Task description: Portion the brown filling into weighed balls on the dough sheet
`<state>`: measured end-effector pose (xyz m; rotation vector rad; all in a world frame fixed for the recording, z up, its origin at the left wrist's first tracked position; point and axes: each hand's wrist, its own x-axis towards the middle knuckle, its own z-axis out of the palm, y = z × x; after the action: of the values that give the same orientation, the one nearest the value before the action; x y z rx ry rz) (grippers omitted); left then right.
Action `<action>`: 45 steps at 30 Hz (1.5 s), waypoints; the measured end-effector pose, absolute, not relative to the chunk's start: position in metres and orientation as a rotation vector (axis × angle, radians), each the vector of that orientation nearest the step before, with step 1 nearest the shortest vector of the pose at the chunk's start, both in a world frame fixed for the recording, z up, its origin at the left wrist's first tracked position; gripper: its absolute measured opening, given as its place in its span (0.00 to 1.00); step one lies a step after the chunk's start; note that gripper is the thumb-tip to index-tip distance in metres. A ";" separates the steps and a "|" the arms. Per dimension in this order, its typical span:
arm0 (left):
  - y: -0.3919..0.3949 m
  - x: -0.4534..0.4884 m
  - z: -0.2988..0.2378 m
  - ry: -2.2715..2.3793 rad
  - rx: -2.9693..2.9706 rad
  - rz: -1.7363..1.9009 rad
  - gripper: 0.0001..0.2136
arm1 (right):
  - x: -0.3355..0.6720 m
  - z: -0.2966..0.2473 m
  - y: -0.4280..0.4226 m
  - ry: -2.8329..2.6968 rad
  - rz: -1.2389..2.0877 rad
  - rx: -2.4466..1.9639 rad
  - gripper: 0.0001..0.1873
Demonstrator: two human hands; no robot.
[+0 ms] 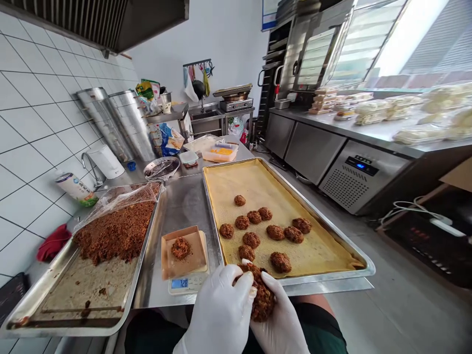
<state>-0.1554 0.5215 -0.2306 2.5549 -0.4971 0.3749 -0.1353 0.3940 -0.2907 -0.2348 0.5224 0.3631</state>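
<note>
A large lump of brown crumbly mixture [262, 301] is between my two white-gloved hands at the tray's near edge. My left hand [224, 306] presses its fingers and thumb against the lump's left side. My right hand [282, 319] cups it from below and the right. Just beyond them, a baking tray with a tan mat [241, 172] bears several rounded brown balls [251, 240]. Left of my hands, a digital scale [180, 285] with a lit display carries a brown paper tray [170, 270], in which a small clump of mixture [180, 248] sits.
At the left, a metal tray [134, 275] holds a mound of loose mixture [114, 231], partly under plastic film [121, 199]. Farther back are a film-covered bowl [162, 168] and a plastic container with orange contents [220, 152]. Packed boxes [372, 110] stand on the right counter.
</note>
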 end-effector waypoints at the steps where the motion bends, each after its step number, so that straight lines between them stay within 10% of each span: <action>1: 0.520 -0.155 -0.232 -0.454 2.543 0.357 0.12 | -0.136 -0.292 0.395 0.520 0.361 -0.232 0.13; 9: 0.520 -0.154 -0.236 -0.434 2.457 0.253 0.13 | -0.143 -0.301 0.393 0.314 0.339 -0.395 0.28; 30: 0.660 -0.079 -0.296 0.013 2.653 0.033 0.23 | -0.141 -0.288 0.379 0.369 0.384 -0.340 0.20; 45: 0.672 -0.067 -0.275 0.170 1.569 -0.032 0.20 | -0.139 -0.284 0.384 0.383 0.358 -0.322 0.17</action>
<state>-0.0672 0.6719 -0.2748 1.5693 0.1697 -0.0322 -0.1386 0.3836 -0.2844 -0.3223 0.3831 0.3577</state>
